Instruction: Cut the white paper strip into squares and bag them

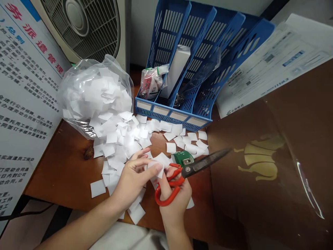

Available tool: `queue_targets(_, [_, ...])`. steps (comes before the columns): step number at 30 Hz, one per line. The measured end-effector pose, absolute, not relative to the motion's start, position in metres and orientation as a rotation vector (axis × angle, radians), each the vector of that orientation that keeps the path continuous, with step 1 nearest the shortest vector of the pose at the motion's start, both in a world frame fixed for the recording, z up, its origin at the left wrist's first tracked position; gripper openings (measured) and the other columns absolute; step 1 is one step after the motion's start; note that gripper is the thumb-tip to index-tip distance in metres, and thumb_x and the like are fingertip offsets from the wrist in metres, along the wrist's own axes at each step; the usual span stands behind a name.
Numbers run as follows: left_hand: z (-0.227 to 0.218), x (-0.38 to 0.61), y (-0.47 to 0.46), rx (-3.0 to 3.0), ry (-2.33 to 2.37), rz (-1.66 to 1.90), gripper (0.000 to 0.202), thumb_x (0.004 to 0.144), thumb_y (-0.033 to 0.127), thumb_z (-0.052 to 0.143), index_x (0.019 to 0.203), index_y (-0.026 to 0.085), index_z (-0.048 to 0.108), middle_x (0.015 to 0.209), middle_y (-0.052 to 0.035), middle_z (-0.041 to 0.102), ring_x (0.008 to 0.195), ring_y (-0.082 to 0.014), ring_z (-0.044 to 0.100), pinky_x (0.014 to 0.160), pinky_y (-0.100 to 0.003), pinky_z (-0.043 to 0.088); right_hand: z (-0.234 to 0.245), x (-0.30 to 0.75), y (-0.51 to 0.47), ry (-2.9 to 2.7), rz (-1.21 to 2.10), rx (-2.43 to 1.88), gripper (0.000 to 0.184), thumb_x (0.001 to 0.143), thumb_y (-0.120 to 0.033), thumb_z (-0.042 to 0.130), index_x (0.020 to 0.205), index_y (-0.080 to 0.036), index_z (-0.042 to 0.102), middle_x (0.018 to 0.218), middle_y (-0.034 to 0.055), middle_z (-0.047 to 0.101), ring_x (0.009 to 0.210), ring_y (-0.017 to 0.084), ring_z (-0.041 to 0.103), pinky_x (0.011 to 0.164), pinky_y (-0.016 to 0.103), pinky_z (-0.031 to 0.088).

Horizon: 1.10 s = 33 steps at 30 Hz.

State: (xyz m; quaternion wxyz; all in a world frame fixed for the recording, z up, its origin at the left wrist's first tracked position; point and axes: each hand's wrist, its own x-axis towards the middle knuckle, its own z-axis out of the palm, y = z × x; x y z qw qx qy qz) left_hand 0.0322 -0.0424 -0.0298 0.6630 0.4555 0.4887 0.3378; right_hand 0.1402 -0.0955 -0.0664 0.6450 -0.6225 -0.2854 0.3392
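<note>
Currently, left hand (136, 175): its grip is closed, thumb against fingers, on a small white paper slip (160, 173), over the near middle of the table (70, 173).
Right hand (178, 198): its grip is round the red handles of the scissors (186, 170); the fingertips are close to the held slip, but whether they pinch it too I cannot tell.
Scissor blades: lying together, pointing far right, away from the slip.
Loose slips (122, 135): heaped left of centre, spreading near and right, with a scatter before the blue rack (235, 26).
Clear bag (69, 80): far left, bulging with slips, its mouth facing the heap.
Green case (179, 158): just beyond the right hand, beside the scissors.
Done: by my judgement a good deal, as many slips lie separate on the table and in the bag.
Left: the held slip is not yet put down; uncut paper cannot be made out, so the remainder is uncertain.
</note>
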Motion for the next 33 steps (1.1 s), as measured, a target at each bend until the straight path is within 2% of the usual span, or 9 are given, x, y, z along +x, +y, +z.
queue_targets(3, [-0.034, 0.034, -0.045, 0.939, 1.102, 0.78, 0.022, 0.082, 0.044, 0.081, 0.085, 0.022, 0.084, 0.148, -0.0096, 0.057, 0.142, -0.0277, 0.046, 0.111, -0.033, 0.043, -0.069, 0.138, -0.098, -0.52, 0.832, -1.38, 0.04, 0.087, -0.041, 0.076, 0.08, -0.021, 0.042, 0.081, -0.0004, 0.059, 0.056, 0.012, 0.063, 0.06, 0.029, 0.059])
queue_targets(6, [-0.037, 0.034, -0.048, 0.823, 1.103, 0.783, 0.029, 0.081, 0.046, 0.082, 0.091, 0.019, 0.083, 0.135, -0.0103, 0.067, 0.111, -0.0223, 0.065, 0.086, -0.028, 0.054, -0.07, 0.137, -0.098, -0.427, 0.768, -1.365, 0.043, 0.085, -0.039, 0.08, 0.081, -0.021, 0.041, 0.081, -0.0017, 0.057, 0.056, 0.012, 0.063, 0.059, 0.028, 0.059])
queue_targets(8, [-0.039, 0.035, -0.049, 0.777, 1.093, 0.794, 0.033, 0.082, 0.047, 0.082, 0.094, 0.017, 0.082, 0.115, -0.0101, 0.074, 0.089, -0.0164, 0.066, 0.074, -0.025, 0.054, -0.071, 0.136, -0.098, -0.373, 0.744, -1.342, 0.045, 0.083, -0.039, 0.082, 0.081, -0.021, 0.041, 0.081, -0.0025, 0.057, 0.055, 0.012, 0.064, 0.056, 0.027, 0.058])
queue_targets(11, [-0.042, 0.038, -0.05, 0.703, 1.076, 0.858, 0.035, 0.079, 0.042, 0.087, 0.098, 0.014, 0.079, 0.093, -0.0058, 0.075, 0.076, -0.0116, 0.062, 0.071, -0.022, 0.053, -0.07, 0.134, -0.097, -0.318, 0.737, -1.32, 0.045, 0.08, -0.038, 0.085, 0.08, -0.02, 0.043, 0.082, -0.0027, 0.059, 0.055, 0.012, 0.064, 0.054, 0.026, 0.057])
queue_targets(16, [-0.044, 0.042, -0.05, 0.492, 0.994, 0.956, 0.054, 0.077, 0.033, 0.09, 0.122, 0.021, 0.064, 0.081, 0.0022, 0.07, 0.074, -0.0089, 0.061, 0.073, -0.02, 0.053, -0.068, 0.131, -0.094, -0.281, 0.743, -1.262, 0.043, 0.078, -0.036, 0.086, 0.078, -0.02, 0.046, 0.079, -0.0034, 0.059, 0.06, 0.012, 0.065, 0.055, 0.025, 0.056])
queue_targets(20, [-0.046, 0.045, -0.048, 0.485, 0.983, 0.981, 0.037, 0.077, 0.035, 0.089, 0.1, 0.014, 0.072, 0.088, -0.001, 0.069, 0.075, -0.0074, 0.057, 0.066, -0.016, 0.05, -0.07, 0.127, -0.093, -0.321, 0.731, -1.294, 0.043, 0.08, -0.038, 0.085, 0.079, -0.021, 0.046, 0.072, -0.0045, 0.059, 0.054, 0.013, 0.063, 0.055, 0.028, 0.055])
queue_targets(22, [-0.047, 0.046, -0.048, 0.535, 1.031, 1.008, 0.033, 0.076, 0.036, 0.09, 0.094, 0.013, 0.074, 0.085, -0.0006, 0.068, 0.071, -0.0069, 0.055, 0.063, -0.016, 0.048, -0.071, 0.125, -0.095, -0.35, 0.741, -1.304, 0.042, 0.081, -0.039, 0.083, 0.08, -0.021, 0.046, 0.072, -0.0047, 0.058, 0.052, 0.013, 0.062, 0.054, 0.028, 0.055])
queue_targets(27, [-0.047, 0.047, -0.046, 0.663, 1.116, 1.008, 0.028, 0.075, 0.036, 0.09, 0.087, 0.014, 0.078, 0.072, 0.0007, 0.067, 0.065, -0.0068, 0.054, 0.062, -0.016, 0.048, -0.073, 0.122, -0.098, -0.444, 0.753, -1.354, 0.041, 0.083, -0.037, 0.082, 0.08, -0.021, 0.045, 0.071, -0.0058, 0.057, 0.052, 0.012, 0.062, 0.052, 0.025, 0.053])
queue_targets(33, [-0.042, 0.039, -0.042, 0.61, 1.051, 0.852, 0.031, 0.072, 0.042, 0.091, 0.086, 0.015, 0.082, 0.085, -0.0043, 0.075, 0.078, -0.0108, 0.063, 0.069, -0.017, 0.053, -0.07, 0.128, -0.093, -0.445, 0.738, -1.376, 0.042, 0.082, -0.037, 0.083, 0.08, -0.021, 0.044, 0.067, -0.0065, 0.057, 0.049, 0.013, 0.062, 0.051, 0.027, 0.056])
